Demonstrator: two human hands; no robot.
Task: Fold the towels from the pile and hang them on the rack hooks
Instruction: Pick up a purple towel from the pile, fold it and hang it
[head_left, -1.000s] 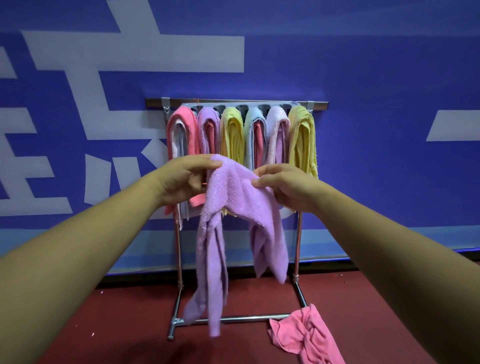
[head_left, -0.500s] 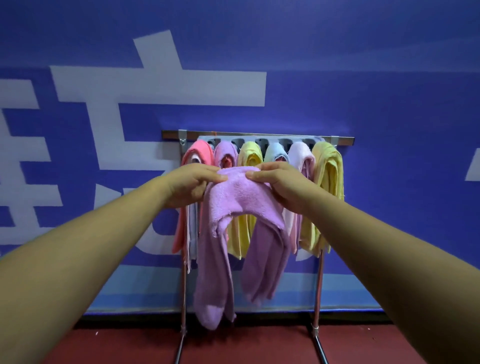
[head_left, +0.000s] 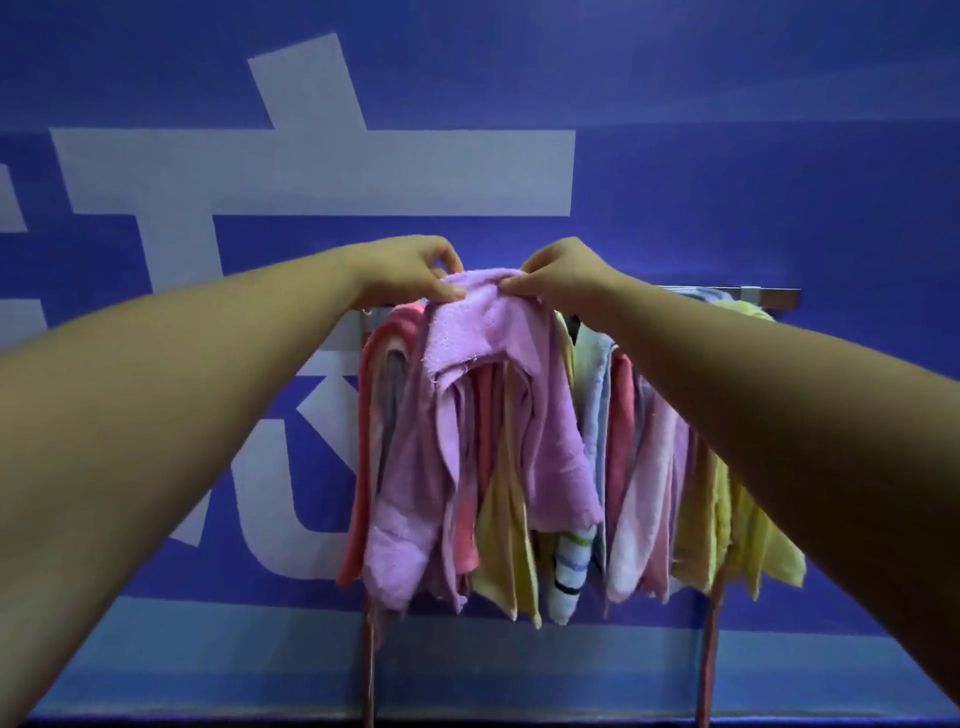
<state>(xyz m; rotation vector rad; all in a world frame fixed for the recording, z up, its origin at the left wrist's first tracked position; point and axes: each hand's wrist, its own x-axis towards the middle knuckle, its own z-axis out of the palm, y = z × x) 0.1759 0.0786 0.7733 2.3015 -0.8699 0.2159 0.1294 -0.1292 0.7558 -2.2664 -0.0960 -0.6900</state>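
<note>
Both hands are pinching the lilac towel (head_left: 493, 332) at its top fold. The left hand (head_left: 410, 270) and the right hand (head_left: 561, 273) are each closing thumb and fingertips (head_left: 511, 285) on the cloth, with a short span of fold stretched between them. Held like this, the fold is staying open like a saddle. One narrow tail is hanging below the left pinch and a broader flap below the right, a shape that is probably being readied to drop over a hook.

The rack's top bar (head_left: 769, 299) is showing just past the right wrist, slightly lower than the grip. The hooks themselves are hidden behind the hands and the held cloth, so whether the towel is touching one cannot be told. Behind and below the grip the hung towels are dangling side by side: a pink towel (head_left: 379, 364) under the left hand, a striped towel (head_left: 569, 571) far below the right pinch, and a yellow towel (head_left: 753, 493) out beyond the right forearm.

Half a second ago the fold was being held lower than the bar, in front of the towel tops — now the grip is riding above it. The person is also standing closer, so the rack is filling more of the view and the red floor is no longer showing.
</note>
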